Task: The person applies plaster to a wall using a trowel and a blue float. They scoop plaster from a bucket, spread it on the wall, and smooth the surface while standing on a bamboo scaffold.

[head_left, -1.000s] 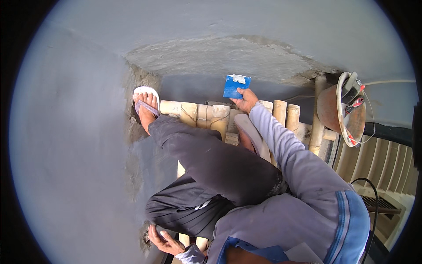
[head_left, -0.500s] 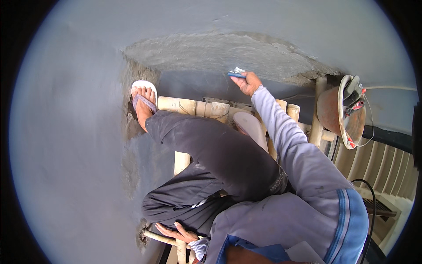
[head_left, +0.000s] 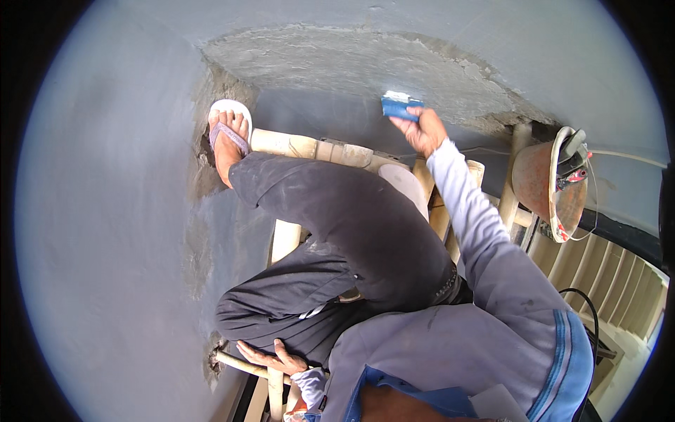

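Note:
My right hand (head_left: 427, 132) is closed on a small flat blue putty scraper (head_left: 402, 107) with white paste along its upper edge. The scraper is near a rough, pale grey patch (head_left: 309, 60) on the wall; whether they touch I cannot tell. My left hand (head_left: 275, 357) lies by my bent knee, fingers stretched out against the dark trouser leg (head_left: 281, 309). Just beneath that hand runs a bamboo pole (head_left: 246, 364) that enters a broken hole in the wall.
I sit on a bamboo scaffold (head_left: 285, 143), one sandalled foot (head_left: 228, 144) braced at a rough wall corner. An orange-brown bucket (head_left: 538, 176) with tools hangs at the right beside a pale cord (head_left: 626, 157). Slatted panels (head_left: 612, 274) and a black cable (head_left: 596, 316) are lower right.
My right hand has moved slightly right and turned the scraper, so its broad blue face shows. The whole view has shifted a little. My left hand stays by the knee.

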Tool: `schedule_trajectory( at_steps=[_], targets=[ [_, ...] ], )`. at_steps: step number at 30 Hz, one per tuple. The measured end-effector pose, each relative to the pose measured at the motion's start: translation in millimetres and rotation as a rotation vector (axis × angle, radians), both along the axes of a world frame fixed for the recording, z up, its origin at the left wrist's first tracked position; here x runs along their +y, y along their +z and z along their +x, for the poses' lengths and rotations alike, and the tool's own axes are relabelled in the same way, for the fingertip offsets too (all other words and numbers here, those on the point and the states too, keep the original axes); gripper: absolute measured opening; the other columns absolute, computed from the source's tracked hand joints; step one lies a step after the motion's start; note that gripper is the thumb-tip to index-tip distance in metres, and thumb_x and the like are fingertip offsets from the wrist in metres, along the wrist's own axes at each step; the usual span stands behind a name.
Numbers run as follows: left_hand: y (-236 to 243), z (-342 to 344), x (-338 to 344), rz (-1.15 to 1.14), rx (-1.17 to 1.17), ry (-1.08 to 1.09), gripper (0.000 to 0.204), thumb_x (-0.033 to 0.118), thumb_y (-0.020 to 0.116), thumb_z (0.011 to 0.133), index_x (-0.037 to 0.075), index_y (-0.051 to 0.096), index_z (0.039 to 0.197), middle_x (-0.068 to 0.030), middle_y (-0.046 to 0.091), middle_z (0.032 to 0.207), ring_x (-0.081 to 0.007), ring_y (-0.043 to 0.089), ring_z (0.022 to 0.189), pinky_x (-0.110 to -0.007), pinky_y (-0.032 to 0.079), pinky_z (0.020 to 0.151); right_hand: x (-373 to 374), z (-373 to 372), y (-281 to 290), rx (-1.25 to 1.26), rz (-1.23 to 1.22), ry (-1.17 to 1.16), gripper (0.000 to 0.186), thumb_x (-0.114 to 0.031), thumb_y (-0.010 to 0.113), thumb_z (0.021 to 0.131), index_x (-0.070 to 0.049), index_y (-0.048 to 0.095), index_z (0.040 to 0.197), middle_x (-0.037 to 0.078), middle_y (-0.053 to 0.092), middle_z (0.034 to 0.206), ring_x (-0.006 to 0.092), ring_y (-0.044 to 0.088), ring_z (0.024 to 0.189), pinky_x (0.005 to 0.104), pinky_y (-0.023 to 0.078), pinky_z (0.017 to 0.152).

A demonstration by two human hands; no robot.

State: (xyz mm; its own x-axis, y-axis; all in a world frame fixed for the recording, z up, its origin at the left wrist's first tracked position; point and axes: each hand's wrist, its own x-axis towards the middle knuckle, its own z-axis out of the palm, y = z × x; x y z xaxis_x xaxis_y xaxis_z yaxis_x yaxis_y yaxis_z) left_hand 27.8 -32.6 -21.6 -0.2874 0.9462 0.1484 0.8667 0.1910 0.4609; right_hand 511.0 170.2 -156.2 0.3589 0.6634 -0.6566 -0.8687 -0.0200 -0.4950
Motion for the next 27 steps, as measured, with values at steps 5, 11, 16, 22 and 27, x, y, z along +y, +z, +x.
schedule_trajectory(
  at_steps=[5, 11, 16, 22, 27],
  targets=[
    [-1, 2, -2, 0.063, -0.108, -0.011, 0.073, 0.024, 0.055, 0.079, -0.004, 0.023, 0.139, -0.0228, 0.021, 0.145, -0.0342, 0.017, 0.135, -0.047, 0.010, 0.110, -21, -40, 6, 0.074, -0.083, -0.057, 0.030, -0.003, 0.039, 0.087, 0.006, 0.041, 0.115, 0.021, 0.055, 0.111, 0.0360, 0.058, 0.100, 0.0505, 0.050, 0.086],
    [-1, 7, 3, 0.037, -0.127, 0.021, 0.078, 0.025, 0.056, 0.075, 0.000, 0.023, 0.141, -0.0212, 0.021, 0.145, -0.0330, 0.017, 0.136, -0.047, 0.010, 0.111, 1, -33, -53, 0.151, -0.218, -0.190, 0.028, -0.006, 0.041, 0.086, 0.002, 0.044, 0.113, 0.019, 0.056, 0.110, 0.0345, 0.059, 0.098, 0.0523, 0.049, 0.084],
    [-3, 4, 1, 0.063, -0.150, 0.016, 0.078, 0.023, 0.058, 0.074, 0.000, 0.023, 0.141, -0.0205, 0.020, 0.145, -0.0335, 0.018, 0.136, -0.046, 0.010, 0.111, 9, -41, -52, 0.133, -0.204, -0.222, 0.030, -0.006, 0.043, 0.084, 0.000, 0.044, 0.113, 0.019, 0.056, 0.111, 0.0344, 0.058, 0.098, 0.0534, 0.048, 0.085],
    [-5, 4, 1, 0.062, -0.152, 0.006, 0.076, 0.022, 0.056, 0.077, -0.002, 0.022, 0.140, -0.0217, 0.021, 0.145, -0.0335, 0.018, 0.135, -0.045, 0.009, 0.111, 13, -32, -68, 0.157, -0.148, -0.287, 0.032, -0.004, 0.047, 0.082, -0.002, 0.045, 0.114, 0.018, 0.054, 0.111, 0.0351, 0.057, 0.100, 0.0541, 0.046, 0.087],
    [-5, 3, 2, 0.068, -0.154, 0.036, 0.078, 0.023, 0.059, 0.074, -0.003, 0.025, 0.139, -0.0215, 0.022, 0.143, -0.0345, 0.020, 0.134, -0.046, 0.010, 0.111, 21, -31, -68, 0.241, -0.128, -0.401, 0.034, 0.003, 0.052, 0.082, -0.002, 0.045, 0.115, 0.017, 0.052, 0.114, 0.0353, 0.054, 0.105, 0.0555, 0.044, 0.090]
  ],
)
